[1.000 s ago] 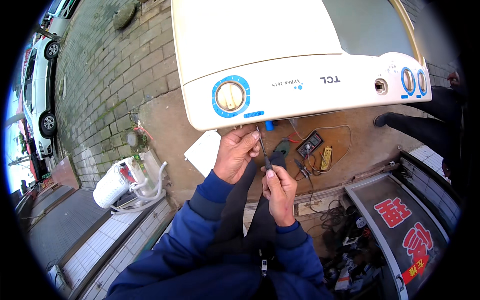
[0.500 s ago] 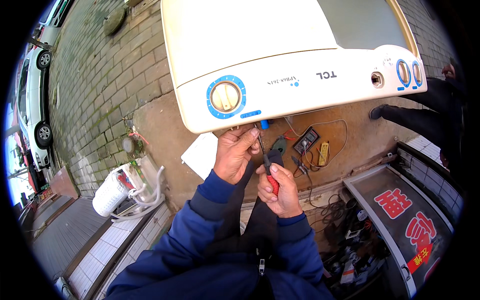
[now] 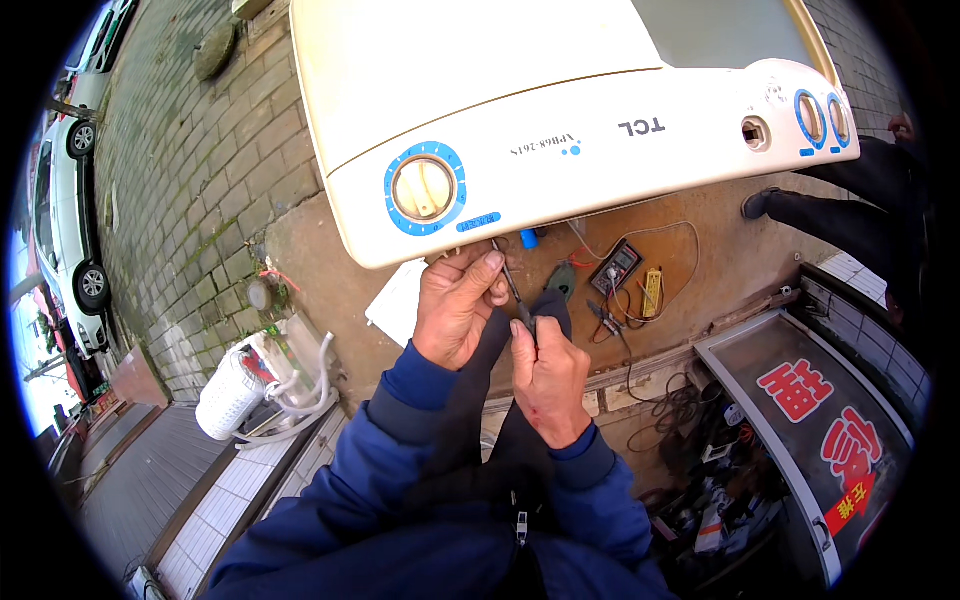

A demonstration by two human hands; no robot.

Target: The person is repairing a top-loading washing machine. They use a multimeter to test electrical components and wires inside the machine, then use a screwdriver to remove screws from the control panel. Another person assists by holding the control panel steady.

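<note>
A cream twin-tub washing machine (image 3: 480,110) fills the upper view, its control panel with a blue-ringed dial (image 3: 424,190) turned toward me. My right hand (image 3: 552,382) is wrapped round the handle of a screwdriver (image 3: 515,292), its dark shaft slanting up toward the panel's lower edge. Close under that edge, my left hand (image 3: 456,305) is closed in a pinch beside the shaft's upper end. What lies between those fingers is hidden. The screwdriver's tip meets the shadow under the panel, so its contact cannot be made out.
On the ground beyond my hands lie a multimeter (image 3: 616,267), a yellow tool-like piece (image 3: 652,292), a blue cylinder (image 3: 529,239) and trailing wires. A white perforated tub (image 3: 226,402) with hoses stands left. A framed glass panel (image 3: 800,400) is at right; another person's leg (image 3: 850,208) stands beyond.
My right hand has turned on the screwdriver, covering its red handle. The washing machine, left hand and screwdriver tip sit slightly further left in view.
</note>
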